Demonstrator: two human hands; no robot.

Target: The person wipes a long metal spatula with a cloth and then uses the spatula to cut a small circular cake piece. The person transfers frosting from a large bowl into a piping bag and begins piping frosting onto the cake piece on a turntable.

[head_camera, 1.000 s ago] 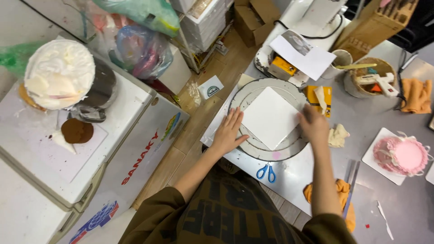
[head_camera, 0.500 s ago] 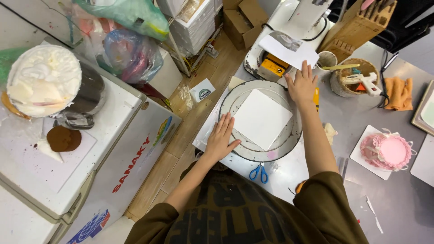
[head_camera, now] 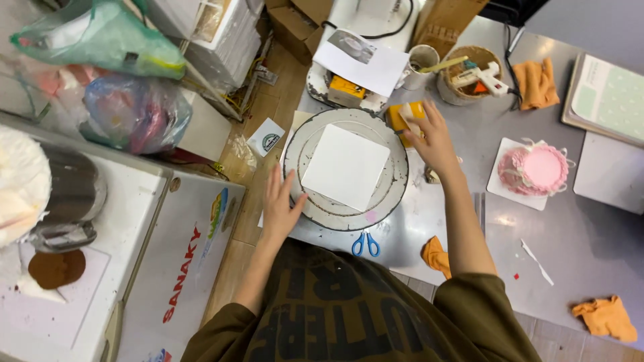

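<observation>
Here left hand [head_camera: 278, 204] rests open on turntable [head_camera: 402, 175]; right hand [head_camera: 433, 137] seemingly grips yellow-white pack [head_camera: 404, 117]

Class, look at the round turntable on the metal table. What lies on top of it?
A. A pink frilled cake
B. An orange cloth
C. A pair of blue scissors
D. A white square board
D: a white square board lies on the turntable; the left hand rests at its rim.
</observation>
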